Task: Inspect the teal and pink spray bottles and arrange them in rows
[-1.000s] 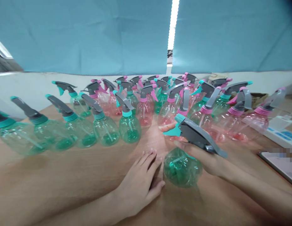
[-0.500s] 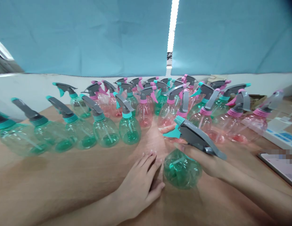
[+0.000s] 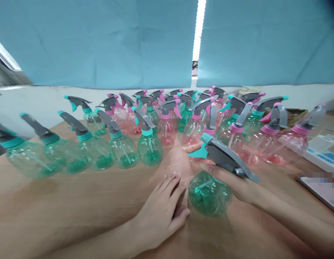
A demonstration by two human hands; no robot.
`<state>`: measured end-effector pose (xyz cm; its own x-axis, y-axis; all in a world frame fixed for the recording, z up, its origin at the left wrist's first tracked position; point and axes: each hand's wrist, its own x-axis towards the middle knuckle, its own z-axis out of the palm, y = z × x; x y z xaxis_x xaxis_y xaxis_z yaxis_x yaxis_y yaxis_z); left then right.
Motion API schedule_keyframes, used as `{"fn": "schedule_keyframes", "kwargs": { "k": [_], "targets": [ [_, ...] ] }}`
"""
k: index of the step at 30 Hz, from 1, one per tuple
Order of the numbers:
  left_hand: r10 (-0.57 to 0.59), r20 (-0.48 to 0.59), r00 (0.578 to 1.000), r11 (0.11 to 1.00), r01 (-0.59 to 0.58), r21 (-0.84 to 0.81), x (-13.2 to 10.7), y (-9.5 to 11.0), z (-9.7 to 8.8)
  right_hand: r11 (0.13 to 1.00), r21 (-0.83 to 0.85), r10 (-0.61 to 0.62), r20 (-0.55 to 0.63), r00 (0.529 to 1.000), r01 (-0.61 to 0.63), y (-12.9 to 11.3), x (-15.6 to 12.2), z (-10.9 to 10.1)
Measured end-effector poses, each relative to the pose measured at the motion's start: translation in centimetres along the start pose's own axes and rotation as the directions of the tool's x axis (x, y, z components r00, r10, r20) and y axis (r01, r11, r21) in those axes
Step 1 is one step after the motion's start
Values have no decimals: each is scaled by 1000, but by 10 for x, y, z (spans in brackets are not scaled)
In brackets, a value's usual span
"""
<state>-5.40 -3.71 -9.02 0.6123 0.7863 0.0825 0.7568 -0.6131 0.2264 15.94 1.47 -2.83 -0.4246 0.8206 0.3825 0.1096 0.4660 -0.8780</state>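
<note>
My right hand (image 3: 234, 181) is closed around the neck of a green spray bottle (image 3: 208, 198), under its grey trigger head with a turquoise nozzle and lever. The bottle is clear green plastic with a pale tube inside. Some of my right fingers are hidden behind the head. Just left of that bottle, my left hand (image 3: 165, 207) lies palm down on the wooden table (image 3: 83, 216), fingers stretched out, holding nothing. Beyond it stands another green spray bottle (image 3: 150, 149) with a turquoise collar.
Several green spray bottles (image 3: 123, 153) form a row at the left. Several pink spray bottles (image 3: 269, 144) stand at the right, with mixed colours behind. At the right edge are a white power strip (image 3: 315, 158) and a phone (image 3: 320, 189). A blue curtain (image 3: 102, 43) hangs behind.
The view has shifted slightly, so the bottles on the left appear a little further right. Both hands and the held spray bottle keep nearly the same pose.
</note>
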Motion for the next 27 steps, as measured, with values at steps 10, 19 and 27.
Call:
{"fn": "schedule_keyframes", "kwargs": {
  "k": [10,19,27],
  "targets": [
    [-3,15,1000,1000,3,16,1,0,0,999,-45,22,-44,999,-24,6,-2,0],
    [6,-3,1000,1000,-6,24,1,-1,1,1000,13,-21,5,1000,21,6,1,-1],
    [15,-48,999,1000,-14,20,1,-2,3,1000,3,-20,-22,1000,20,-7,2,1]
  ]
}}
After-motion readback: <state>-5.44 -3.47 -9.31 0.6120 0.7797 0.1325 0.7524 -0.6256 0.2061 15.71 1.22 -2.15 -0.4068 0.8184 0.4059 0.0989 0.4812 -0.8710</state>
